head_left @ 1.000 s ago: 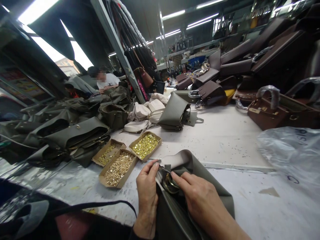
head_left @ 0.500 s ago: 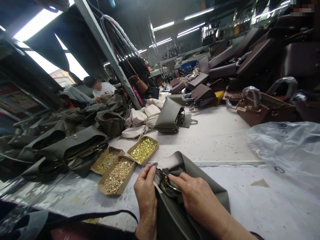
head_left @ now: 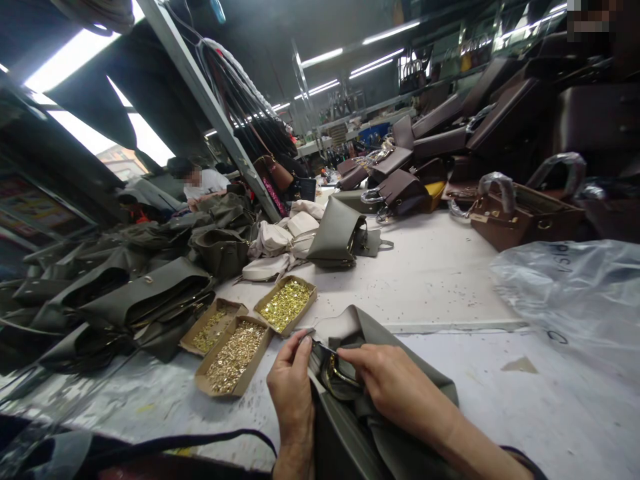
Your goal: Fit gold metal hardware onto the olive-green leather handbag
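Observation:
An olive-green leather bag (head_left: 410, 360) lies bunched in front of me, its pale lining showing at the top. My left hand (head_left: 293, 380) is closed, pinching the bag's upper edge between thumb and fingers. My right hand (head_left: 390, 383) is closed round a thin dark metal tool (head_left: 325, 348), its forefinger laid along it. The tool reaches toward the edge by my left thumb; its exact kind and its tip are hard to make out. Below it curves the gold zipper (head_left: 343, 378) of the bag. The palm of the right hand is hidden.
Cardboard trays of small gold metal pieces (head_left: 263, 327) stand left of my hands. Several olive bags (head_left: 150, 287) are piled at the left. A finished olive bag (head_left: 335, 233) stands ahead, brown handbags (head_left: 525, 213) and a clear plastic bag (head_left: 570, 293) at the right. A person (head_left: 207, 183) sits beyond.
Both hands stay at nearly the same spot on the bag. My right hand has shifted slightly left, toward the pinched edge, and the view has moved a little.

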The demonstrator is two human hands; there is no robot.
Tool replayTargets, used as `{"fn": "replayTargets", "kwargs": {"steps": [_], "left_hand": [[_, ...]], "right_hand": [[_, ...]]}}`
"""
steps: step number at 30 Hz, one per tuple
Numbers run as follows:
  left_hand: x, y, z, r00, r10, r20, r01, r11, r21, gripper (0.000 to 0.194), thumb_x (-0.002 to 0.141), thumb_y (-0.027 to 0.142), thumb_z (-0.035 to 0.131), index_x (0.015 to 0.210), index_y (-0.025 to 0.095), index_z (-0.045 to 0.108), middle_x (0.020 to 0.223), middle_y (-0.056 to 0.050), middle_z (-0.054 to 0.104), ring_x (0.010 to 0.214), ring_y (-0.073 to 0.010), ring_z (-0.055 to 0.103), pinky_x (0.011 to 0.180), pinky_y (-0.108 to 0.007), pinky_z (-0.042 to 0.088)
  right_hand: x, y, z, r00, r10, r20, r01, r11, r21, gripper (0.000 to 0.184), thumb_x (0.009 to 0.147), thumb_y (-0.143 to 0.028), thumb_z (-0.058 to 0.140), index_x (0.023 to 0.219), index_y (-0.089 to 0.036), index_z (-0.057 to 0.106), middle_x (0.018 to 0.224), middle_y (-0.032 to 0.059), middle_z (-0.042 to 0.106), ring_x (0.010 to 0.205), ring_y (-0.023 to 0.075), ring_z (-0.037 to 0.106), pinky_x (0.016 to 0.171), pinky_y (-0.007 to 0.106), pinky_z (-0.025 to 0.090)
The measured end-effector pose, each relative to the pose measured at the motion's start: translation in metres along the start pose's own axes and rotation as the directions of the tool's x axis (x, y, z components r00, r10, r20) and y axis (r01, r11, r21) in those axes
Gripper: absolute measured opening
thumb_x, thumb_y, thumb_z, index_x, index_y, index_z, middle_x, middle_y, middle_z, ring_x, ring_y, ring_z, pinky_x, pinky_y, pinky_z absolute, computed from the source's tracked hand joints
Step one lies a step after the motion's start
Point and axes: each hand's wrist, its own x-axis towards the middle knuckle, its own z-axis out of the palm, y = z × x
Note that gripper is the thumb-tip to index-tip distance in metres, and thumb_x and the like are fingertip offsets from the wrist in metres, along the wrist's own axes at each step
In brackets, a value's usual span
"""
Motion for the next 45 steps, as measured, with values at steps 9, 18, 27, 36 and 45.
{"fn": "replayTargets", "kwargs": {"steps": [9, 18, 27, 36, 45], "left_hand": [[-0.001, 0.001, -0.002, 0.998, 0.050, 0.046, -0.053, 0.997, 0.062, 0.043, 0.075, 0.047, 0.074, 0.105, 0.016, 0.077, 0.111, -0.011, 0.077, 0.110, -0.0304, 0.067, 0.100, -0.042, 0.048], [0.003, 0.002, 0.002, 0.998, 0.008, 0.055, -0.008, 1.000, 0.009, 0.042, 0.073, 0.044, 0.076, 0.104, 0.015, 0.077, 0.110, -0.011, 0.077, 0.109, -0.0297, 0.067, 0.103, -0.043, 0.047], [0.003, -0.001, 0.001, 1.000, 0.009, 0.015, -0.009, 1.000, 0.009, 0.039, 0.074, 0.040, 0.077, 0.104, 0.016, 0.078, 0.112, -0.011, 0.077, 0.110, -0.0286, 0.067, 0.104, -0.042, 0.047], [0.001, 0.002, 0.003, 1.000, -0.020, 0.006, 0.020, 1.000, -0.007, 0.039, 0.072, 0.039, 0.078, 0.103, 0.016, 0.078, 0.111, -0.010, 0.077, 0.109, -0.0284, 0.068, 0.103, -0.042, 0.048], [-0.002, 0.013, 0.009, 0.998, -0.066, 0.001, 0.066, 0.998, -0.016, 0.038, 0.068, 0.037, 0.079, 0.100, 0.017, 0.079, 0.109, -0.010, 0.078, 0.109, -0.0287, 0.069, 0.101, -0.040, 0.051]], "right_hand": [[0.026, 0.019, -0.015, 0.951, 0.102, 0.291, -0.195, 0.929, 0.313, 0.040, 0.097, -0.022, 0.046, 0.128, -0.025, 0.072, 0.083, 0.0026, 0.078, 0.054, 0.0127, 0.068, 0.054, 0.020, 0.046], [0.004, -0.008, 0.001, 0.999, -0.036, 0.006, 0.036, 0.966, -0.257, 0.047, 0.092, -0.005, 0.047, 0.127, -0.027, 0.069, 0.098, 0.0061, 0.073, 0.084, 0.0226, 0.071, 0.071, 0.029, 0.049], [-0.003, -0.006, 0.037, 0.981, -0.127, -0.144, 0.046, 0.884, -0.466, 0.050, 0.090, -0.001, 0.058, 0.137, -0.020, 0.060, 0.100, 0.0097, 0.068, 0.085, 0.0260, 0.065, 0.071, 0.036, 0.050], [-0.004, -0.002, 0.054, 0.932, -0.183, -0.314, 0.019, 0.888, -0.459, 0.040, 0.093, -0.010, 0.062, 0.132, -0.019, 0.064, 0.092, 0.0079, 0.066, 0.078, 0.0260, 0.061, 0.066, 0.038, 0.046], [0.000, 0.004, 0.046, 0.974, -0.012, -0.224, -0.027, 0.986, -0.167, 0.056, 0.091, 0.000, 0.049, 0.138, -0.028, 0.060, 0.099, 0.0059, 0.066, 0.086, 0.0227, 0.066, 0.076, 0.032, 0.051]]}}
